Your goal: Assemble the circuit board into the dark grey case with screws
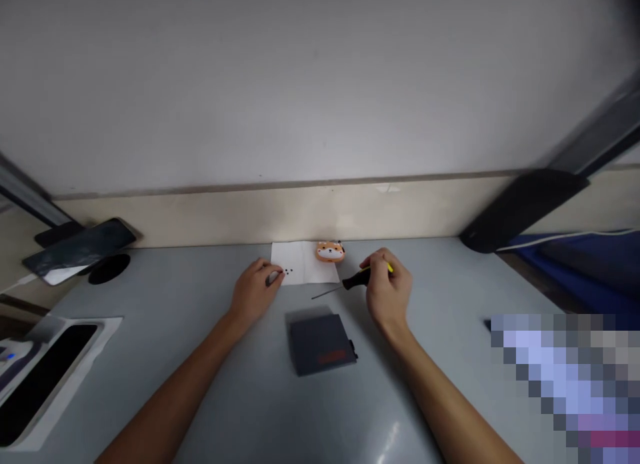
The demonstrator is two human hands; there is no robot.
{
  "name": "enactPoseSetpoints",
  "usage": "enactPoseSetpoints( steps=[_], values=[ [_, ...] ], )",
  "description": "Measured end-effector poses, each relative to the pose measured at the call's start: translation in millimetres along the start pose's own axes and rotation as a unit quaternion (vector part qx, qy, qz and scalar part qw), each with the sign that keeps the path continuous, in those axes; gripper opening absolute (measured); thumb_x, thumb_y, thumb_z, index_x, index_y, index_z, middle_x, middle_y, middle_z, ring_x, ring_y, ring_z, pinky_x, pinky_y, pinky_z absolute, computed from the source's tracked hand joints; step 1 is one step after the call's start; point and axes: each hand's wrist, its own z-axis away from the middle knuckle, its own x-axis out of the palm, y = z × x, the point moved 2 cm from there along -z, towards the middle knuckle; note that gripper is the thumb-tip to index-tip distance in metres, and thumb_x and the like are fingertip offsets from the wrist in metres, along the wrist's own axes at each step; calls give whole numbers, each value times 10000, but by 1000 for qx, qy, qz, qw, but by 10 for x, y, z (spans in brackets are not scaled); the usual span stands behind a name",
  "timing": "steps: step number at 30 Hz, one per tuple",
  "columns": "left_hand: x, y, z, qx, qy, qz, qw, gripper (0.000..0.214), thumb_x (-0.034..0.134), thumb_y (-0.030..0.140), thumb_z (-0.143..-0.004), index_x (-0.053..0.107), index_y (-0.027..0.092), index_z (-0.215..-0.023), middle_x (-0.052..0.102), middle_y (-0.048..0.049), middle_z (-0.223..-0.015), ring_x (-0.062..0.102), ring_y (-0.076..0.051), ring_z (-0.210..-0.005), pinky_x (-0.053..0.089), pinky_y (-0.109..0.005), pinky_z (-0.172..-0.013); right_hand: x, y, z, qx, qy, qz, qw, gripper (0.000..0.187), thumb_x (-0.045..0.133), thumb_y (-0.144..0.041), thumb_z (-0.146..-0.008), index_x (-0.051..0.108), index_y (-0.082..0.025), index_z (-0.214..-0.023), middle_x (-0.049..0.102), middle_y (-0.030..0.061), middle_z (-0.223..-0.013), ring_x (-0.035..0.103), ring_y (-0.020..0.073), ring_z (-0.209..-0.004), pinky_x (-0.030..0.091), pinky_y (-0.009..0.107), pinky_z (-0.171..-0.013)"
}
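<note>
My right hand (390, 287) is wrapped round a screwdriver (356, 279) with a black and yellow handle. Its thin shaft points left, and the tip is above the table between the paper and a dark box. My left hand (256, 289) is at the left edge of a white paper sheet (305, 269), thumb and forefinger pinched together; what they hold, if anything, I cannot make out. Several tiny dark pieces that look like screws (288, 272) lie on the paper by the fingertips. Nearer me, the flat dark grey box (323, 344) with reddish marking lies on the table, touched by neither hand.
An orange animal-face case (330, 252) sits on the paper's right part. At the left are a phone (83, 247) on a stand, a cable hole (109, 269) and a white-framed black panel (50, 377). A black support (523, 207) stands at the back right; a pixelated area covers the lower right.
</note>
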Motion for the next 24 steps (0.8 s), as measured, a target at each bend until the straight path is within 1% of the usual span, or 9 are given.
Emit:
enactPoseSetpoints(
  steps=[4,8,9,11,13,15,18,22,24],
  values=[
    [-25,-6,30,-15,4,19,1000,203,579,329,-999,756,245,-1053,673,-30,-1041,655,-186,-923,518,-328,-883,4,25,3,0,-5,12,1000,289,485,-272,-901,577,-203,-636,470,-33,-574,444,136,-554,324,269,-531],
    [-164,98,105,-4,20,74,997,227,533,317,-1012,743,232,-997,667,-40,-998,648,-190,-934,521,-339,-892,-19,32,-13,-16,4,21,1000,294,486,-268,-898,573,-204,-624,466,-32,-564,448,139,-556,324,268,-532],
    [-212,161,134,15,2,98,995,230,528,314,-1013,740,233,-980,669,-40,-981,648,-188,-930,523,-337,-892,-30,30,-21,-19,9,23,1000,295,486,-267,-896,570,-205,-621,463,-32,-562,449,139,-556,325,268,-533],
    [-288,329,216,72,-112,151,979,220,534,317,-1014,743,248,-1000,684,-40,-985,657,-183,-903,535,-331,-878,-60,26,-44,-19,23,26,999,293,485,-269,-894,566,-207,-620,456,-33,-557,445,140,-551,323,269,-531],
    [-352,510,327,116,-221,180,951,246,637,361,-969,713,302,-1195,689,-55,-1133,663,-220,-1026,543,-366,-935,-99,23,-74,-16,32,29,999,284,484,-268,-888,563,-209,-622,452,-34,-554,437,141,-546,316,272,-528],
    [-387,660,436,133,-286,175,933,666,836,448,-800,584,376,-1412,627,-70,-1317,620,-287,-1174,540,-431,-997,-144,21,-112,-14,30,34,999,270,485,-253,-871,553,-211,-613,456,-31,-556,433,143,-546,310,278,-528],
    [-380,792,539,143,-321,143,925,906,920,432,-689,489,445,-1486,573,-55,-1404,545,-340,-1274,529,-491,-1025,-215,28,-187,-23,3,29,999,262,501,-222,-837,522,-213,-576,448,-26,-561,423,144,-555,304,292,-536],
    [-343,810,536,154,-324,121,926,815,855,298,-761,496,438,-1479,574,-43,-1406,525,-319,-1285,503,-493,-1061,-270,51,-271,-44,-113,-13,993,301,490,-215,-850,487,-213,-549,488,-2,-617,456,152,-606,336,311,-577],
    [-333,784,503,163,-311,127,928,753,829,278,-784,525,424,-1458,590,-36,-1399,526,-311,-1280,483,-494,-1086,-292,44,-282,-68,-137,-1,988,300,480,-195,-850,470,-215,-552,483,-1,-622,452,151,-603,332,318,-584]
  ],
)
